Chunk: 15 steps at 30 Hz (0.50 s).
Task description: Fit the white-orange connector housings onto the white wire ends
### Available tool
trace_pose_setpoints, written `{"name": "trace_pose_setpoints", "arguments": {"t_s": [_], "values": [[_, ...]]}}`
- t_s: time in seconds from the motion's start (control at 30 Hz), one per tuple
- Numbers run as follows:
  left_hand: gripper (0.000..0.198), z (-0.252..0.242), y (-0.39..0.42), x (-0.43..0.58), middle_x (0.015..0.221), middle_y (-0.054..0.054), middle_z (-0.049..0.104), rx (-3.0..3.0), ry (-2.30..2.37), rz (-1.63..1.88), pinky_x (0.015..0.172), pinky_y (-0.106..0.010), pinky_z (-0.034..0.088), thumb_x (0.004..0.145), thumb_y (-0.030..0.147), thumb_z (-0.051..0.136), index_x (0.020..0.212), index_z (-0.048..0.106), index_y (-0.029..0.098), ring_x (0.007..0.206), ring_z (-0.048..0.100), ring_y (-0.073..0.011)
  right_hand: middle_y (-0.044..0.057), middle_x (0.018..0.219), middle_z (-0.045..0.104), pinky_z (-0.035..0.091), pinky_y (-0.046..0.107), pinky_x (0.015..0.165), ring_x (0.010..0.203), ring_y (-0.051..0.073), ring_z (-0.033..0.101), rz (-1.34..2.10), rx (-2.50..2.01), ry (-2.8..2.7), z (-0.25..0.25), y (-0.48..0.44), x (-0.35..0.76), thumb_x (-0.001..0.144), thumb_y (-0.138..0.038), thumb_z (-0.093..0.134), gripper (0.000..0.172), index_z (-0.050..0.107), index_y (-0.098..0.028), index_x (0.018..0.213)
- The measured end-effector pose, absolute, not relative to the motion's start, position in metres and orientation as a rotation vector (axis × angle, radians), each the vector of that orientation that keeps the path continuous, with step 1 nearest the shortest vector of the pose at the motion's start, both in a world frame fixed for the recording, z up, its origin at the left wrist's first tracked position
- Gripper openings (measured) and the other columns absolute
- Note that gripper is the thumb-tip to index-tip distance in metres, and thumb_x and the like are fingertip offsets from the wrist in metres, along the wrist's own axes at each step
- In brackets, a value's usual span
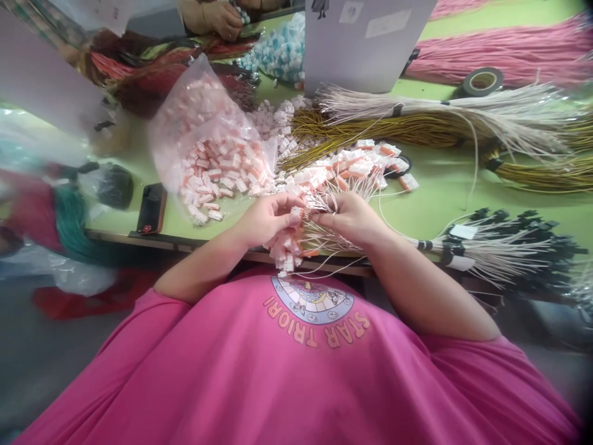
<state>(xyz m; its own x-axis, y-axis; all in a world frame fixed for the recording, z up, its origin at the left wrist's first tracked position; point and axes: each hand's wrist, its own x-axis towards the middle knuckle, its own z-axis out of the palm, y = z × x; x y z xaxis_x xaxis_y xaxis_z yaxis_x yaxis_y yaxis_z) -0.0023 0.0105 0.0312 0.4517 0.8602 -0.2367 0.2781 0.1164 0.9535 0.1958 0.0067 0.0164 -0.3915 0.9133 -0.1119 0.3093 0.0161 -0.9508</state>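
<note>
Close to the table's front edge, my left hand (pixel 274 216) pinches a small white and orange connector (pixel 296 212) between thumb and fingers. My right hand (pixel 347 216) meets it there, its fingers closed on a thin white wire (pixel 324 207). Whether the wire's tip sits in the connector is hidden by the fingers. Several wired connectors (pixel 288 250) hang below my left hand at the edge. Beyond both hands lies a heap of white and orange connectors with wires (pixel 352 165). An open clear plastic bag (pixel 199 111) spills loose connectors (pixel 222 170) to the left.
A phone (pixel 152 209) lies at the left front edge. Bundled white wires with black ends (pixel 491 244) rest at the right. Yellow wires (pixel 417 127), white wires (pixel 370 102), pink wires (pixel 500 52) and a tape roll (pixel 482 81) lie behind. Another person's hand (pixel 222 18) is across the table.
</note>
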Motion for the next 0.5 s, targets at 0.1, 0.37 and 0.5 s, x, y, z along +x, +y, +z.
{"name": "trace_pose_setpoints", "arguments": {"t_s": [0.1, 0.37, 0.5], "values": [[0.015, 0.0335, 0.0098, 0.0008, 0.081, -0.004, 0.068, 1.482, 1.094, 0.558, 0.065, -0.026, 0.054, 0.080, 0.022, 0.065, 0.094, 0.063, 0.015, 0.072, 0.065, -0.0129, -0.001, 0.061, 0.056, 0.038, 0.028, 0.057, 0.059, 0.011, 0.050, 1.355, -1.240, -1.749, 0.0140, 0.0071, 0.1951, 0.075, -0.032, 0.063, 0.018, 0.062, -0.016, 0.067], [0.015, 0.0281, 0.0108, -0.0017, 0.088, -0.005, 0.069, 1.639, 1.113, 0.600, 0.070, -0.026, 0.054, 0.080, 0.020, 0.064, 0.094, 0.067, 0.016, 0.078, 0.065, -0.0140, -0.002, 0.059, 0.054, 0.038, 0.026, 0.057, 0.060, 0.011, 0.048, 1.262, -1.289, -1.813, 0.0164, 0.0061, 0.1900, 0.071, -0.024, 0.059, 0.013, 0.060, -0.014, 0.063], [0.012, 0.0296, 0.0069, -0.0005, 0.093, -0.006, 0.069, 1.953, 1.150, 0.624, 0.078, -0.027, 0.053, 0.079, 0.017, 0.062, 0.087, 0.070, 0.016, 0.086, 0.064, -0.0150, -0.003, 0.057, 0.048, 0.037, 0.025, 0.056, 0.057, 0.010, 0.045, 1.301, -1.285, -1.803, 0.0167, 0.0060, 0.1898, 0.070, -0.022, 0.058, 0.011, 0.058, -0.014, 0.062]]}}
